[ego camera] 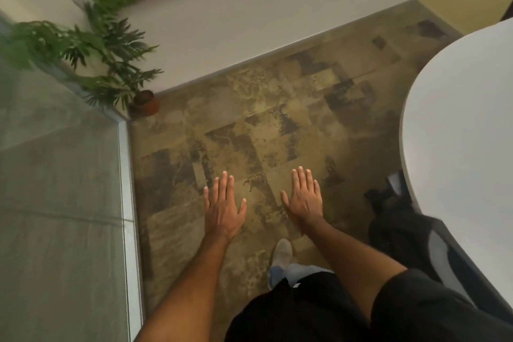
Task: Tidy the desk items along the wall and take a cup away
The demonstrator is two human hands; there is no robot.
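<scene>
Holding left hand (223,207) and right hand (304,197) out flat, fingers straight, palms down, gripping nothing, hovering over patterned floor (263,108), potted plant (111,44) by the wall corner.

The single head-worn camera is looking steeply down and forward from standing height, taking in the mottled brown patterned floor (249,108), a pale wall's base ahead, a curved white tabletop (460,130) at right and a frosted glass partition (55,203) at left.
</scene>
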